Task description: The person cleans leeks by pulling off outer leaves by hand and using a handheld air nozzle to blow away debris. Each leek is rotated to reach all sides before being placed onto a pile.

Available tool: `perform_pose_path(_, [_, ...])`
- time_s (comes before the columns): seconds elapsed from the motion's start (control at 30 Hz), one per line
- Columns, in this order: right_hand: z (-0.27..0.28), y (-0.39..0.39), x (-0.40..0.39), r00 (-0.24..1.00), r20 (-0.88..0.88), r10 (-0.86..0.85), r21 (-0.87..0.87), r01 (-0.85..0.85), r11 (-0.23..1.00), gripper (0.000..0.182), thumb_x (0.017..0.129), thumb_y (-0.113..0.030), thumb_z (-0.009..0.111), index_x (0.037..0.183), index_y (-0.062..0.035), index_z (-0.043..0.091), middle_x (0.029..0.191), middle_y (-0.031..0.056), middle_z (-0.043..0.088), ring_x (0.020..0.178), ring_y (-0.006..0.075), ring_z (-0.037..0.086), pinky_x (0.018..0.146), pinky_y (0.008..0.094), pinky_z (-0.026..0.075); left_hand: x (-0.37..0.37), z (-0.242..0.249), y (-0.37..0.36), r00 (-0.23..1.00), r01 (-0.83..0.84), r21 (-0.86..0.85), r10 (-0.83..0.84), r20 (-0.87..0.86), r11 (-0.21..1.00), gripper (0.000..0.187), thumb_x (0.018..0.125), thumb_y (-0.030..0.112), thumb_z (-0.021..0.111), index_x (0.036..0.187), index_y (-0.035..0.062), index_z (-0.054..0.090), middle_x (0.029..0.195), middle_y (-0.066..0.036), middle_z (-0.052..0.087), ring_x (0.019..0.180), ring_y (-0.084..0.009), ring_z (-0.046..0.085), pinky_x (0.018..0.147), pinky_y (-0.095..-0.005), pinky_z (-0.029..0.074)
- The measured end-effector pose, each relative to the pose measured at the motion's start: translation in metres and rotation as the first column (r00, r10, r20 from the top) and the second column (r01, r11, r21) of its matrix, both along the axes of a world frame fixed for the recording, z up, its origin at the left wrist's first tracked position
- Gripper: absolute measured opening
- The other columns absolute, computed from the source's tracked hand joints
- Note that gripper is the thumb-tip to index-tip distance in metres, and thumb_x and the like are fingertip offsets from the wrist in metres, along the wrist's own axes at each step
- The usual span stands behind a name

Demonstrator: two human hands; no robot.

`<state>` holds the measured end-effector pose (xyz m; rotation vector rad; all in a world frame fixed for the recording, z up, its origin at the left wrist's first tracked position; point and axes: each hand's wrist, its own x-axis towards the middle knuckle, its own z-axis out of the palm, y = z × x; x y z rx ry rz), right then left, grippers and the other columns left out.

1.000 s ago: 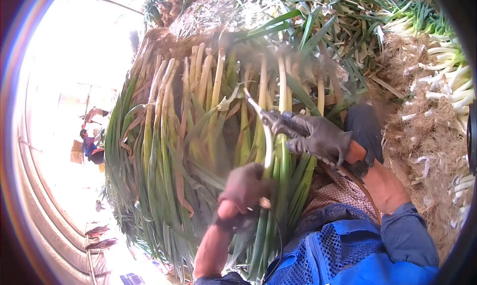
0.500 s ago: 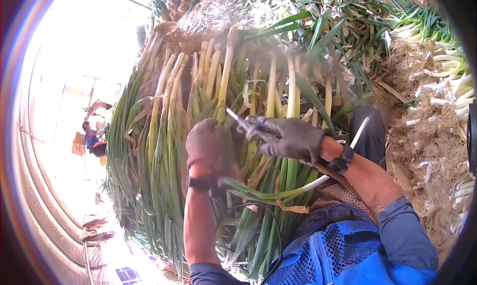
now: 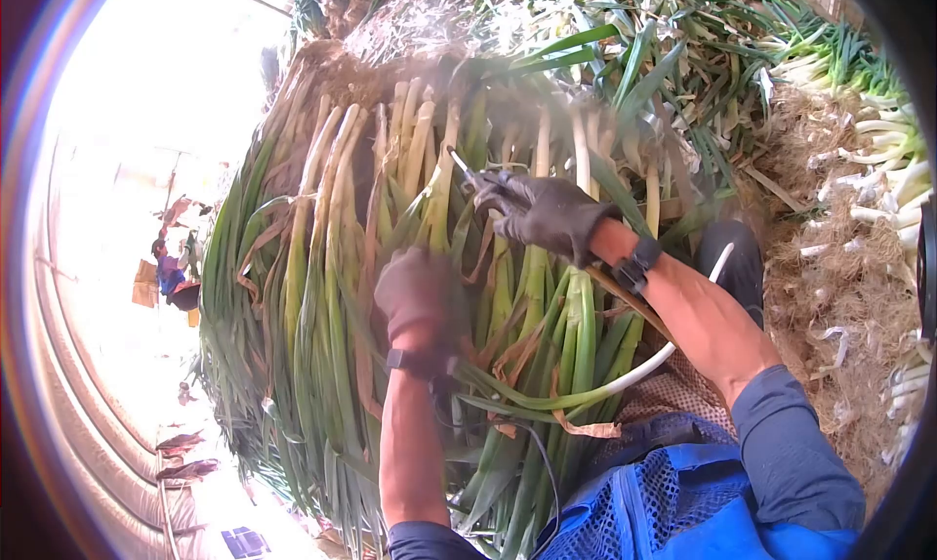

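Note:
My right hand, in a dark glove, closes around a slim tool with a narrow pale tip pointing up and left over the leeks. The tool's exact kind does not show. My gloved left hand is lower and to the left, over the leek leaves. It looks fist-like but smeared, and anything inside is hidden. Beneath both hands lies a large heap of leeks, pale stalks up, green leaves towards me. One loose leek curves from beside my left wrist across my lap, its white end at my knee.
Cut leaves and scraps pile up beyond the heap. On the right are dry roots and white-stalked leeks. A dark cable runs near my vest. Another person is far off to the left beside a cardboard box.
My right hand has moved up with the tool, away from my left hand. My left hand has come down a little towards me. The curved leek has hardly shifted.

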<state>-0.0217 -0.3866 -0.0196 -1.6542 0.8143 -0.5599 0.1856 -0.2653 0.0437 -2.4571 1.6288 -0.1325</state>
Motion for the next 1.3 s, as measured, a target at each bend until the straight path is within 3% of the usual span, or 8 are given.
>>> perform_pose_path(0.13, [-0.015, -0.050, 0.031, 0.982, -0.163, -0.097, -0.067, 0.087, 0.994, 0.053, 0.090, -0.039, 0.079, 0.135, -0.0112, 0.072, 0.121, 0.0206, 0.078, 0.109, 0.0406, 0.076, 0.093, 0.0478, 0.059, 0.006, -0.016, -0.005, 0.999, -0.048, -0.043, 0.048, 0.018, 0.998, 0.049, 0.089, 0.049, 0.085, 0.115, 0.0085, 0.081, 0.112, -0.019, 0.078, 0.108, -0.0402, 0.074, 0.093, -0.0507, 0.057])
perform_pose_path(0.23, [0.002, -0.072, 0.044, 0.928, -0.335, -0.162, -0.228, 0.087, 0.970, 0.066, 0.095, -0.045, 0.078, 0.154, -0.0191, 0.064, 0.120, 0.0141, 0.081, 0.101, 0.0300, 0.078, 0.090, 0.0428, 0.058, 0.003, -0.021, -0.008, 0.998, -0.032, -0.030, 0.033, 0.050, 0.999, 0.056, 0.083, 0.054, 0.089, 0.112, 0.0066, 0.081, 0.107, -0.020, 0.079, 0.104, -0.0413, 0.075, 0.091, -0.0510, 0.058])
perform_pose_path(0.3, [0.021, -0.069, 0.036, 0.904, -0.419, -0.090, -0.130, 0.038, 0.991, 0.069, 0.094, -0.048, 0.077, 0.155, -0.0191, 0.062, 0.122, 0.0163, 0.079, 0.102, 0.0318, 0.077, 0.092, 0.0442, 0.058, 0.001, -0.022, -0.011, 0.997, -0.049, 0.002, 0.049, 0.054, 0.999, 0.059, 0.080, 0.056, 0.091, 0.110, 0.0063, 0.080, 0.104, -0.020, 0.079, 0.102, -0.0413, 0.076, 0.090, -0.0513, 0.058])
perform_pose_path(0.47, [-0.033, -0.060, 0.040, 0.964, -0.238, -0.123, -0.128, 0.095, 0.987, 0.054, 0.092, -0.038, 0.079, 0.137, -0.0081, 0.073, 0.126, 0.0233, 0.077, 0.116, 0.0387, 0.075, 0.098, 0.0458, 0.060, 0.003, -0.029, -0.011, 0.997, -0.006, -0.027, 0.008, 0.078, 1.000, 0.048, 0.083, 0.049, 0.088, 0.099, 0.0045, 0.079, 0.099, -0.020, 0.079, 0.093, -0.0415, 0.076, 0.086, -0.0509, 0.059])
perform_pose_path(0.6, [0.000, -0.015, -0.001, 0.975, -0.199, -0.096, -0.023, 0.093, 0.995, 0.076, 0.092, -0.045, 0.078, 0.160, -0.0195, 0.058, 0.131, 0.0215, 0.077, 0.114, 0.0394, 0.076, 0.099, 0.0447, 0.059, -0.005, -0.024, -0.013, 0.995, -0.042, 0.011, 0.041, 0.086, 0.999, 0.055, 0.082, 0.052, 0.090, 0.108, 0.0057, 0.078, 0.100, -0.020, 0.081, 0.096, -0.0427, 0.077, 0.085, -0.0515, 0.060])
perform_pose_path(0.73, [0.004, 0.023, -0.033, 0.956, -0.288, 0.049, 0.009, -0.048, 0.999, 0.079, 0.093, -0.049, 0.077, 0.163, -0.0210, 0.054, 0.130, 0.0211, 0.077, 0.114, 0.0409, 0.076, 0.099, 0.0462, 0.059, -0.014, -0.018, -0.003, 0.993, -0.112, 0.071, 0.114, -0.020, 0.991, 0.053, 0.090, 0.055, 0.083, 0.110, 0.0068, 0.078, 0.104, -0.022, 0.081, 0.100, -0.0431, 0.078, 0.087, -0.0525, 0.059])
perform_pose_path(1.1, [-0.012, 0.010, -0.024, 0.918, -0.374, -0.134, -0.055, 0.123, 0.991, 0.080, 0.095, -0.044, 0.079, 0.167, -0.0224, 0.049, 0.130, 0.0225, 0.077, 0.116, 0.0433, 0.074, 0.101, 0.0481, 0.059, -0.021, -0.016, 0.016, 0.992, -0.100, 0.104, 0.107, -0.065, 0.990, 0.039, 0.097, 0.044, 0.071, 0.102, 0.0075, 0.083, 0.102, -0.024, 0.080, 0.099, -0.0440, 0.078, 0.087, -0.0527, 0.060])
perform_pose_path(1.3, [-0.021, 0.056, -0.042, 0.981, -0.195, 0.017, -0.029, -0.023, 0.999, 0.083, 0.094, -0.047, 0.080, 0.167, -0.0239, 0.049, 0.127, 0.0233, 0.078, 0.114, 0.0430, 0.076, 0.100, 0.0480, 0.060, -0.015, -0.028, 0.027, 0.993, -0.098, 0.090, 0.104, -0.063, 0.991, 0.036, 0.097, 0.040, 0.070, 0.099, 0.0074, 0.084, 0.099, -0.024, 0.080, 0.096, -0.0449, 0.078, 0.085, -0.0526, 0.060])
